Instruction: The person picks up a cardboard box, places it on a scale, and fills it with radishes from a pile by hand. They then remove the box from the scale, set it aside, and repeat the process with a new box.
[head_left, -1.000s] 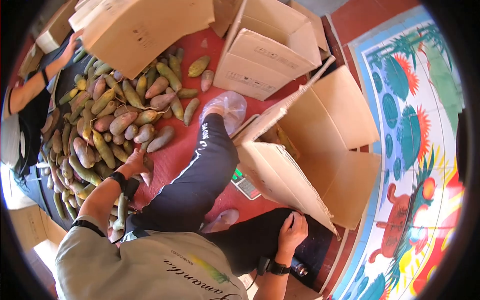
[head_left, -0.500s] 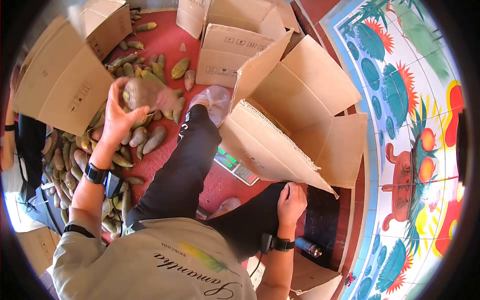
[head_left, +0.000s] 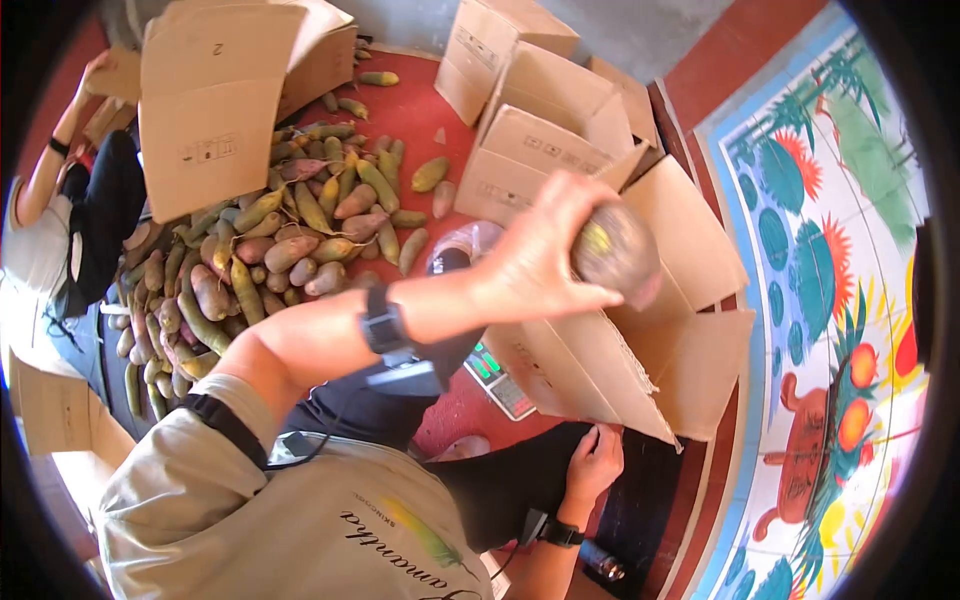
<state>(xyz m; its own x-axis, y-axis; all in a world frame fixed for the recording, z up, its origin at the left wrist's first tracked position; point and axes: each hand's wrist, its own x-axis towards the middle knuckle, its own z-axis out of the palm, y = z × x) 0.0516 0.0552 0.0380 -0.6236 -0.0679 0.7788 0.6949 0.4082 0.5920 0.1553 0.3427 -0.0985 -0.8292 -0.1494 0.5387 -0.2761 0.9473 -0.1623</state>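
My left hand (head_left: 545, 245) is wrapped round a thick, blurred brownish-purple tuber with a yellow-green patch (head_left: 612, 252), held above the open cardboard box (head_left: 570, 370). My right hand (head_left: 594, 462) lies on my dark-trousered thigh beside the box, its fingers curled in. Part of a scale with a green-lit display (head_left: 492, 375) shows beside the box. On the red floor to the left spreads a large heap of long tubers (head_left: 290, 252), purplish, brown and yellow-green.
Another open box (head_left: 540, 160) stands beyond the near one, and a tall carton (head_left: 212, 130) stands behind the heap. At the far left a co-worker (head_left: 100, 200) reaches toward cardboard. A painted tile wall (head_left: 800, 330) borders the right side. A dark cylinder (head_left: 602, 560) lies near my right wrist.
My left hand has carried the tuber rightward from over the heap to above the box. The view has shifted, and more of the heap and the co-worker shows. My right hand stays on the thigh.
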